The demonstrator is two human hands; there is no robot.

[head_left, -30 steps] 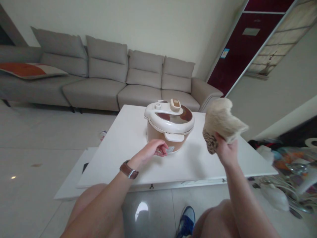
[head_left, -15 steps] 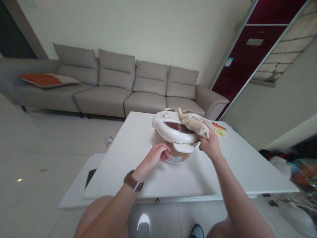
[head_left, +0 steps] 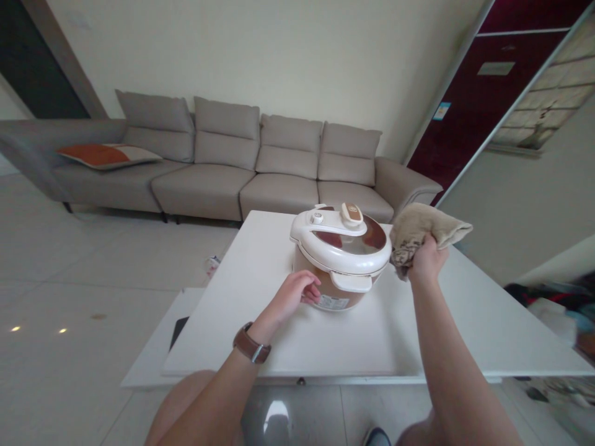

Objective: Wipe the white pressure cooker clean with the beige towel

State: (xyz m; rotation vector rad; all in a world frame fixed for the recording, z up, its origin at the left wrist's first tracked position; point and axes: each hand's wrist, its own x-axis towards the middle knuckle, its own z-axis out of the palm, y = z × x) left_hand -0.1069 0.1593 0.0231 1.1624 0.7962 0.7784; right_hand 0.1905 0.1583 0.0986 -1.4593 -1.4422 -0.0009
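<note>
A cream and brown pressure cooker (head_left: 341, 257) with its lid on stands on a white table (head_left: 279, 334). My left hand (head_left: 294, 295), fingers curled, rests against the cooker's lower left side; a brown watch is on that wrist. My right hand (head_left: 426, 260) is closed round a crumpled beige cloth (head_left: 418, 229), held just right of the cooker's lid and a little above the table.
A long grey sofa (head_left: 223, 179) with an orange cushion (head_left: 105, 155) runs behind the table. A lower white shelf with a dark phone (head_left: 179, 331) sticks out at the table's left. Clutter lies on the floor at the right.
My right hand brought the cloth down onto the cooker's lid, then drew it off to the right. The left hand stayed against the cooker. The view shifted slightly.
</note>
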